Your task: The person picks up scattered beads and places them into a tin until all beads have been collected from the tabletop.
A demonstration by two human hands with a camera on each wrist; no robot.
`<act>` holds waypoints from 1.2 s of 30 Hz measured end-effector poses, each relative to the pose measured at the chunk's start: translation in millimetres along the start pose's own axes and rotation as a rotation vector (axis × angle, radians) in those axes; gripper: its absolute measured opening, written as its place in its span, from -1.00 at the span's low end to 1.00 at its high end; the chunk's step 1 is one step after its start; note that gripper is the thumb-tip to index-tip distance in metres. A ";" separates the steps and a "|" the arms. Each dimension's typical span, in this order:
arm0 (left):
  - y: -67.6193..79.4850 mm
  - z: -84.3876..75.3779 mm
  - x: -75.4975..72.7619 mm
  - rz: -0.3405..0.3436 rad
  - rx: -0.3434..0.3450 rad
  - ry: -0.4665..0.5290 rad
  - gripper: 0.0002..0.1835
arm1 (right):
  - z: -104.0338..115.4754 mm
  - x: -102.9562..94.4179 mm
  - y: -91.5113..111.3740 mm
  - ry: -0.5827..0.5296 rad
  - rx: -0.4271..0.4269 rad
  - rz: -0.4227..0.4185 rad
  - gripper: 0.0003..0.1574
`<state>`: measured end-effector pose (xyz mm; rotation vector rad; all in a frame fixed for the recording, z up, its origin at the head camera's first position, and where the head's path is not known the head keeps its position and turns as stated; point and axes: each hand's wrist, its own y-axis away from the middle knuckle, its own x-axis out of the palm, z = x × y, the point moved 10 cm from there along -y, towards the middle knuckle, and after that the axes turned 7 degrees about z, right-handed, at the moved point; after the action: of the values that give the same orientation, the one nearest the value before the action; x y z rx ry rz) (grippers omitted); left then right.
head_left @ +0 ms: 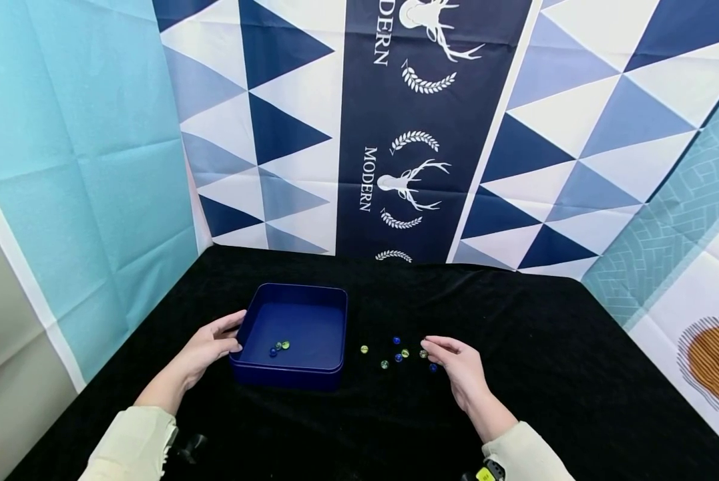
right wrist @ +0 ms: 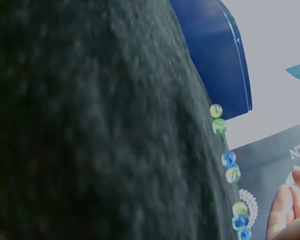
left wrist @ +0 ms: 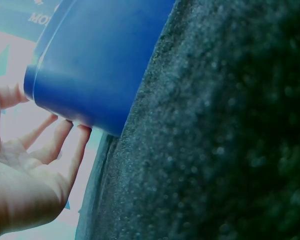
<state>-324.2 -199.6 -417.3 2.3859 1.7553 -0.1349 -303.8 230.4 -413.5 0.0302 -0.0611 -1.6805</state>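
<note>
A square dark-blue box [head_left: 290, 377], open at the top, stands on the black cloth. Inside lie a blue marble [head_left: 273, 352] and two greenish ones. My left hand [head_left: 205, 342] is at the box's left side; its fingertips [left wrist: 83, 129] and thumb touch the outer wall. Right of the box, several blue and green glass marbles are scattered on the cloth. Over the marbles' right end is my right hand [head_left: 460, 374], thumb and fingertips close together just by a greenish marble [head_left: 423, 353]. The right wrist view shows a small gap between them, and no marble there.
Black cloth [head_left: 515, 334] covers the table. Behind it hangs a patterned curtain [head_left: 395, 120], with a pale blue one [head_left: 95, 160] on the left. A yellow marble [head_left: 364, 349] lies nearest the box's right wall.
</note>
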 end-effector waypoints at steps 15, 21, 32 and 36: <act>-0.5 2.0 -1.5 0.002 -0.010 0.003 -0.23 | 6.8 -28.6 -17.6 0.040 -0.019 -0.040 -0.92; 0.0 1.0 -1.4 0.002 -0.011 -0.001 -0.24 | 7.2 -33.2 -24.9 0.110 -0.014 -0.021 -0.73; -0.5 -0.3 -1.5 0.002 -0.005 -0.004 -0.24 | -1.9 -40.3 -30.8 0.393 0.030 0.010 -0.53; -0.2 -0.6 -1.3 0.001 -0.007 -0.002 -0.24 | -0.6 -37.7 -32.3 0.422 0.010 0.047 -0.56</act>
<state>-324.8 -200.6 -416.5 2.3806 1.7503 -0.1307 -331.7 271.4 -416.6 0.3863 0.2455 -1.5958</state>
